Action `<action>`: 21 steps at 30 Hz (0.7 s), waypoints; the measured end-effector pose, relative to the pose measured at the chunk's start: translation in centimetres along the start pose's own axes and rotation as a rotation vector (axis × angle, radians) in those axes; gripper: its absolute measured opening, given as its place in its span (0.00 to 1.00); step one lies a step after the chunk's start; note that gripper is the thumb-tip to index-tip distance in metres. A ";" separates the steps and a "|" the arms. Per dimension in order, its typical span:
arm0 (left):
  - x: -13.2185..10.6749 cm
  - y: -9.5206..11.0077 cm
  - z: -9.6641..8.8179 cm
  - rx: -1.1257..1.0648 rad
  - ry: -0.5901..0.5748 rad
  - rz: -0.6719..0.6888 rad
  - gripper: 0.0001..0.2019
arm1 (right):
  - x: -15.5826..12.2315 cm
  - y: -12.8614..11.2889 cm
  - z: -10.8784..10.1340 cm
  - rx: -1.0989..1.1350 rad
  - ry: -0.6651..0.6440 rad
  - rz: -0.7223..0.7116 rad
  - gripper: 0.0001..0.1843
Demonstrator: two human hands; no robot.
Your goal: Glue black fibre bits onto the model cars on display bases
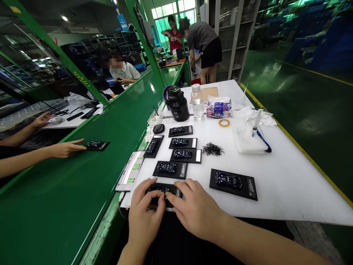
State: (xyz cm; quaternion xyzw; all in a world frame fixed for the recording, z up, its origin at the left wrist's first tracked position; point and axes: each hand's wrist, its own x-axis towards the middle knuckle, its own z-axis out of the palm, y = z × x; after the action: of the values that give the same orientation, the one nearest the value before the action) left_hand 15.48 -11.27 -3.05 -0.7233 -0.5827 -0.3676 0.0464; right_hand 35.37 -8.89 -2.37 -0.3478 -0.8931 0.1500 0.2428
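- Factory hall with a green conveyor belt (82, 176) running along the left edge of a white worktop (289, 176).
- At the near edge of the worktop lies a black carbon-pattern card carrying a small dark toy car (165, 191); both hands rest on it.
- The left hand (145, 213) lies over the card's left half, its grip narrow, fingers curled down onto the card and pressing it.
- The right hand (195, 209) covers the card's right end, its grip loose and flat, fingertips touching the card near the car.
- Just right of the hands, near the same edge, lies a larger black card with a blue toy car (233, 183), apart from the hands.
- Beyond the held card, five more black car cards (176, 152) lie in loose rows toward the middle of the worktop.
- A white flat device with green bars (130, 171) lies at the left edge.
- A heap of tiny black parts (213, 149) sits mid-worktop, right of the cards.
- Toward the far edge stand a black flask (178, 105) and a clear plastic bottle (197, 102), with a yellow tape ring (224, 122) nearby.
- A co-worker's hand (66, 148) touches a dark card (97, 145) on the belt.
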 end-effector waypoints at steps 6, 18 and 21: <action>0.0 -1.0 -0.1 -0.122 -0.159 -0.509 0.19 | 0.0 0.0 0.5 -0.054 -0.008 -0.027 0.23; 0.6 -0.7 0.2 -0.165 -0.133 -0.596 0.21 | 0.4 0.8 -0.3 -0.079 -0.062 -0.086 0.22; 0.7 -0.2 0.2 -0.180 -0.116 -0.599 0.20 | 0.3 0.8 -0.3 -0.054 -0.069 -0.075 0.22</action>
State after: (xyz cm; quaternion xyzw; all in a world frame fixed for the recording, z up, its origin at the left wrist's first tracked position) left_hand 15.43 -10.57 -2.90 -0.5405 -0.7366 -0.3732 -0.1615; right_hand 35.79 -8.10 -2.35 -0.3150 -0.9171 0.1288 0.2077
